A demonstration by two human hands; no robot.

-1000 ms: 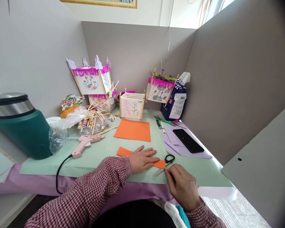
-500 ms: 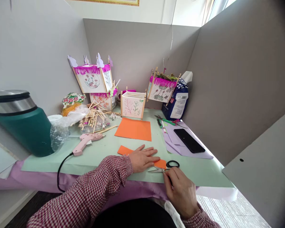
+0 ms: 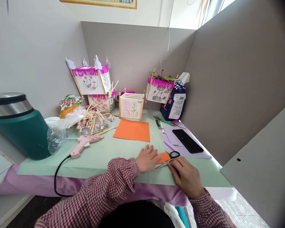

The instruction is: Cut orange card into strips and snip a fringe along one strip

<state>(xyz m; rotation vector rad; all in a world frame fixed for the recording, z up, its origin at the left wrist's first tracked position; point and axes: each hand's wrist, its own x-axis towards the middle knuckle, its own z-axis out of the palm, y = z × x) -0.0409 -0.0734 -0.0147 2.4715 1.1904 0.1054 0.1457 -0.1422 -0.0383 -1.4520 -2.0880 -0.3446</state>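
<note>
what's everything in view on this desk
paper lanterns: 4, white with drawn plants, wood-framed, at the back
wooden sticks: a pile, tan, below the left lanterns
orange paper sheet: 1, orange, mid-desk
orange paper strip: 1, orange, between the hands
black-handled scissors: 1, black and silver, in the right hand
green-handled cutters: 1, green, back right
glue gun: 1, pink, left of centre
insulated flask: 1, dark green, far left
plastic bag: 1, clear, beside the flask
phone: 1, black, on the lilac paper, right
dotted bag: 1, blue, back right
desk paper: 1, mint green, under everything
left hand: 1, flat on the desk paper
right hand: 1, gripping the scissors
</note>
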